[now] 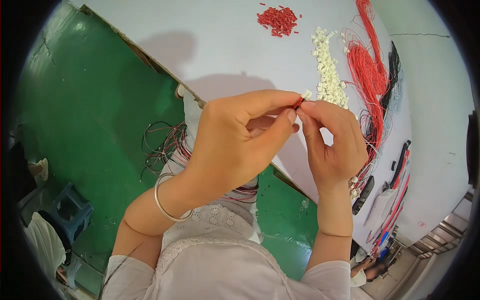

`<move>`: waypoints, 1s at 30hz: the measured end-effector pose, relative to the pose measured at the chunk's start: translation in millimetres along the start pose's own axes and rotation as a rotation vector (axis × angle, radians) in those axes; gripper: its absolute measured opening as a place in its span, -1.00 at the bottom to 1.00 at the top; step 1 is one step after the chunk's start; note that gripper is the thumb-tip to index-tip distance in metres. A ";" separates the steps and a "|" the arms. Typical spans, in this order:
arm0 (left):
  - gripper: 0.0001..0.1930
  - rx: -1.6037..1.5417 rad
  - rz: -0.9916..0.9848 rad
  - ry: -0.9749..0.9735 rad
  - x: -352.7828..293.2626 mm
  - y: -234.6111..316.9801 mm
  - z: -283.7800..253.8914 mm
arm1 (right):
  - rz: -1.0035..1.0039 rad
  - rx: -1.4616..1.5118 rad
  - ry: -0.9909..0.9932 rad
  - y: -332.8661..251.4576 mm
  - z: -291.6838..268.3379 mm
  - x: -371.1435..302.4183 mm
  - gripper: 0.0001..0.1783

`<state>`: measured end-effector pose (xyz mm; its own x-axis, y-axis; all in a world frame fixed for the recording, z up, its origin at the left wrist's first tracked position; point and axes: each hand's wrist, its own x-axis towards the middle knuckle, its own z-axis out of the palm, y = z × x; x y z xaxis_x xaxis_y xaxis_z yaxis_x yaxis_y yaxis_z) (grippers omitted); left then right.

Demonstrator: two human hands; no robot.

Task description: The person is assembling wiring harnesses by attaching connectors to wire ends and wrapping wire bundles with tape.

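In front of me, above the table's near edge, both hands meet at the fingertips. My left hand [235,137] is closed in a pinch, thumb and forefinger on a small red piece [299,103] with a dark part beside it. A small white plastic connector [306,94] sticks up just past the red piece, at the tips of my right hand [337,142]. The right thumb and forefinger are pinched together against it. Exactly how the red piece and the connector join is hidden by the fingers.
On the white table [225,55] lie a pile of small red pieces [278,21], a heap of white connectors [329,70] and bundled red wires [362,65]. A dark-handled tool [363,195] sits at right. Wires [172,142] rest across my lap. A blue stool [72,210] stands left.
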<state>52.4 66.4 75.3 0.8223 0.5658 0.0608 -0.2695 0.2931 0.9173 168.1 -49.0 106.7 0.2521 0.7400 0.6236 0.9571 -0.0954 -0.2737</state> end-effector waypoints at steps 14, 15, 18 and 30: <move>-0.80 0.159 0.012 -0.043 -19.8 13.5 10.6 | 0.122 0.126 0.015 -12.8 -18.8 -21.1 -0.66; -0.80 0.159 0.012 -0.045 -20.3 13.0 11.4 | 0.153 0.165 0.022 -14.1 -19.8 -21.5 -0.66; -0.80 0.149 0.040 -0.049 -21.1 12.0 12.7 | 0.158 0.192 0.046 -16.5 -20.7 -23.0 -0.66; -0.81 0.144 0.060 -0.031 -26.2 10.0 18.3 | 0.284 0.283 0.105 -21.8 -24.0 -24.4 -0.70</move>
<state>37.3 40.4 90.1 0.8229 0.5538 0.1271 -0.2456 0.1448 0.9585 144.6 -81.0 115.0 0.5278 0.6375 0.5613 0.7739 -0.0886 -0.6271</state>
